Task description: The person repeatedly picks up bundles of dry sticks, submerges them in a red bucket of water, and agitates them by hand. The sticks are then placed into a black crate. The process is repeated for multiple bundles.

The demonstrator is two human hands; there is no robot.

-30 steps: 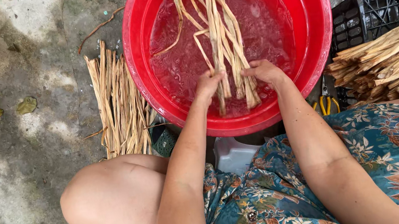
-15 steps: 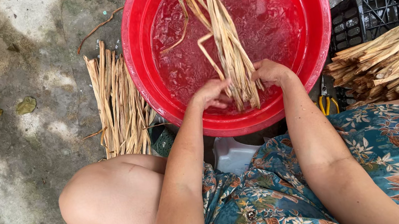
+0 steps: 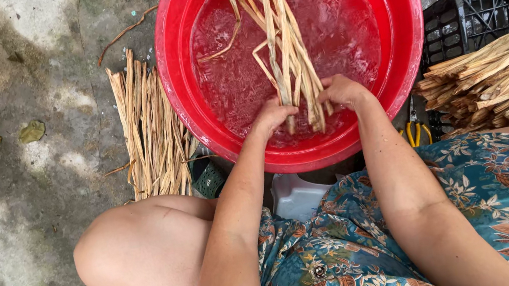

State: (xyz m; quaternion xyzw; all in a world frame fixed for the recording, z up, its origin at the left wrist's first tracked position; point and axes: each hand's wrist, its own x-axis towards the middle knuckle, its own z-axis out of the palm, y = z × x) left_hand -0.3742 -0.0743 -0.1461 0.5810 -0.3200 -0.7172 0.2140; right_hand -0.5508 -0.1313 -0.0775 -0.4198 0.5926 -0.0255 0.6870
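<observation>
— What do I have on, from up here?

— I see a loose garment in teal-blue cloth (image 3: 478,197), printed all over with rust-brown leaves and small cream flowers.

— Sleeves?

— None that I can see; both my forearms are bare down to the left hand (image 3: 272,117) and the right hand (image 3: 342,91). My knee (image 3: 143,254) is bare too, the cloth ending above it.

— Rings, a watch?

— I can't make out any on wrists or fingers.

left hand (image 3: 272,117): fingers curled | right hand (image 3: 341,91): fingers curled
</observation>
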